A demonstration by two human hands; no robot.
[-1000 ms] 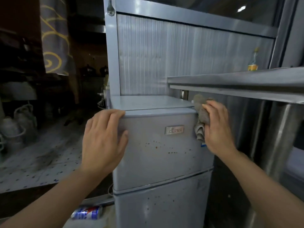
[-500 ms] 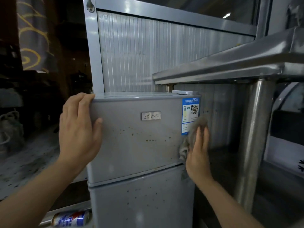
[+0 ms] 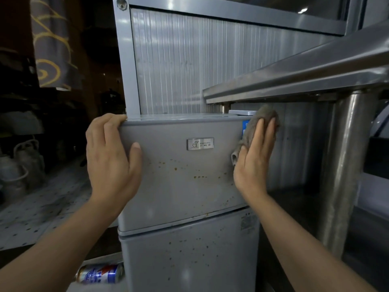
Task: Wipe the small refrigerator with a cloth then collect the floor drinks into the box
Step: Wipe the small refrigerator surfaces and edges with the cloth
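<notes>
While the left hand (image 3: 109, 159) gripped the upper left corner of the small grey two-door refrigerator (image 3: 185, 186), its fingers (image 3: 111, 120) curled over the top edge and its thumb lay flat on the door. The right hand (image 3: 255, 157) pressed a grey, nubby cloth (image 3: 252, 125) against the upper door's right edge at about two o'clock from the metal nameplate (image 3: 200, 143), fingers straight and pointing up. The crumpled cloth ran upright under the palm, covering part of a blue sticker (image 3: 244, 126). Brown specks dotted both smooth doors. A blue, red and silver drink can (image 3: 100, 273) lay on its side on the floor at seven o'clock from the refrigerator, its long axis running left to right. A steel worktop (image 3: 294, 81) stood on a round leg just right of the refrigerator.
</notes>
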